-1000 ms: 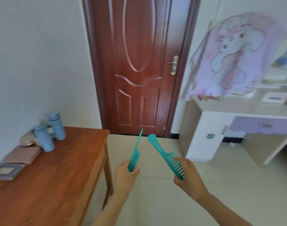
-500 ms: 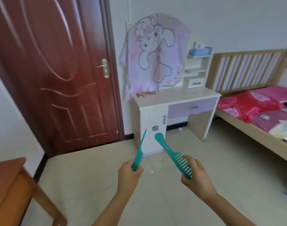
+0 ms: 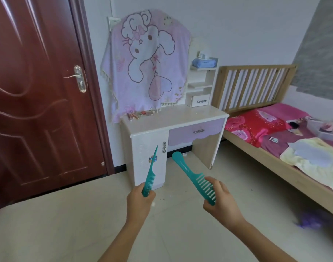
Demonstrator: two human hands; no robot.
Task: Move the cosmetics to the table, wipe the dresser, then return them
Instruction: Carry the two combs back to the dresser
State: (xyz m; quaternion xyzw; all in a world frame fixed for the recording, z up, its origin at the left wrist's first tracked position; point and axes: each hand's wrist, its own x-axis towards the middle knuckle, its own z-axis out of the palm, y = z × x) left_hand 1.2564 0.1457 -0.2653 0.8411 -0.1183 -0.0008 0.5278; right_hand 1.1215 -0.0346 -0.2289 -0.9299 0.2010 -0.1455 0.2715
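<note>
**Two combs in my hands, dresser ahead**

My left hand (image 3: pixel 141 203) was closed round the toothed end of the thin tail comb (image 3: pixel 150 173), its spike pointing up. My right hand (image 3: pixel 223 202) gripped the wide-toothed comb (image 3: pixel 190 173) by its teeth, handle outward. I held both in the air over the floor, well apart from the dresser (image 3: pixel 141 140). A few small cosmetics (image 3: pixel 138 115) lay at the back left of its surface (image 3: pixel 180 115), under the hanging cloth (image 3: pixel 146 63). I judged this the return leg. The next move called for walking up and laying both combs flat on the bare surface, away from its edge.
</note>
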